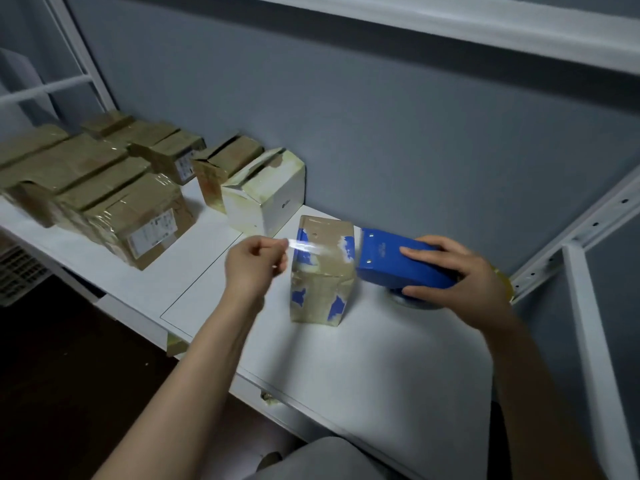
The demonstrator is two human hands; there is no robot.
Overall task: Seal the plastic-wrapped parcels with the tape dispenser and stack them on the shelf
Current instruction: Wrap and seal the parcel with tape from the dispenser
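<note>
A small upright parcel (322,271), tan with blue patches and wrapped in tape, stands on the white shelf (363,358). My right hand (464,271) grips the blue tape dispenser (398,261), held just right of the parcel's top. A strip of clear tape (299,244) runs from the dispenser across the parcel's upper face. My left hand (254,263) pinches the free end of that strip, just left of the parcel.
Several taped brown parcels (104,188) lie in rows at the shelf's left. A white box (266,195) and an open-topped brown box (225,164) stand behind the parcel. Grey wall at the back, white shelf upright (588,327) at right, upper shelf overhead.
</note>
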